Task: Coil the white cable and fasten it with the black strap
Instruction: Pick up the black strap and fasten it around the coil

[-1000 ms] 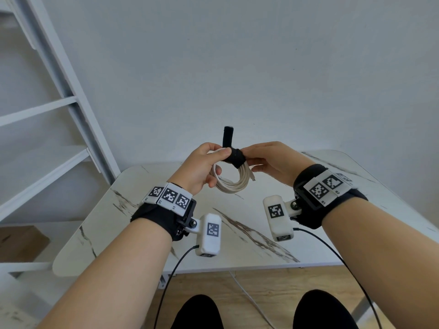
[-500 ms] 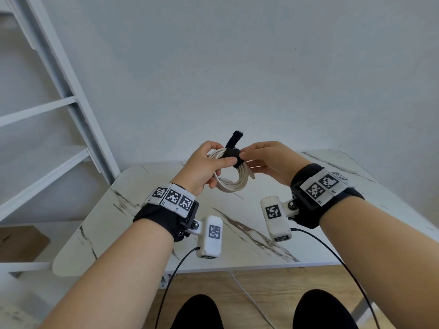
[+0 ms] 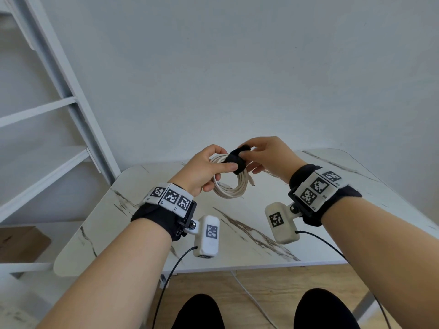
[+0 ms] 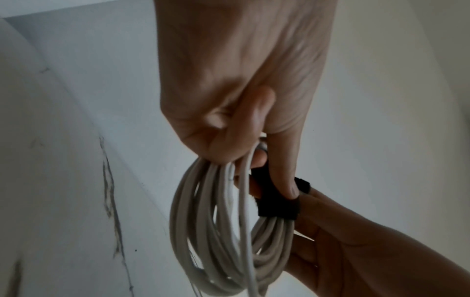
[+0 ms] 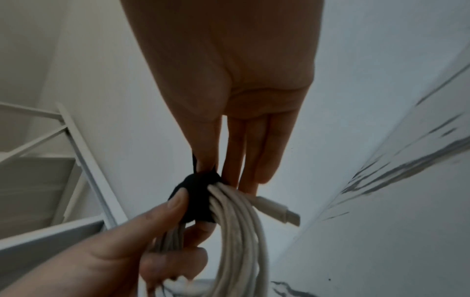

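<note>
White cable (image 3: 229, 186) coiled, left hand (image 3: 202, 172) gripping it, right fingers (image 3: 247, 153) pinching black strap (image 3: 234, 160), strap end hidden

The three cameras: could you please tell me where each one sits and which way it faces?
Head: on the head, looking forward and down; both forearms, left hand, right hand, marble table.
Left wrist: along the left hand at the white cable.
Right wrist: along the right hand at the black strap.
All three share the strapped coil.
</note>
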